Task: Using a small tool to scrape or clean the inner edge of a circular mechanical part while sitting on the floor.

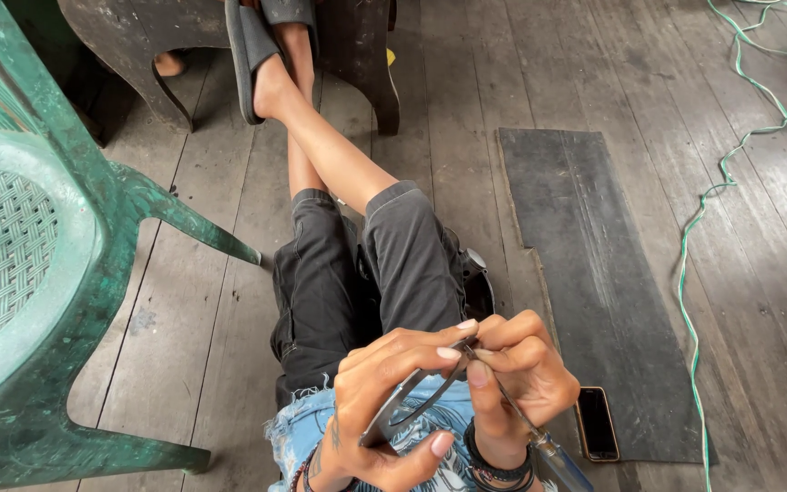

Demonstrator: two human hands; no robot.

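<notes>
Green plastic chair (38, 273) at far left on plank floor. Left hand (384, 401) clenched around a curved grey metal piece (412, 401), held over the lap. Right hand (521, 374) pinches a thin screwdriver (539, 437), tip touching the piece's top end. Phone (597, 422) and dark mat (594, 282) just right; green cord (712, 191) beyond.

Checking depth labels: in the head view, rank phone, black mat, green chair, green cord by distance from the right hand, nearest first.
From the right hand:
1. Phone, on the floor just to its right.
2. Black mat, beyond the phone, up and right.
3. Green cord, past the mat's far edge.
4. Green chair, far left.
</notes>
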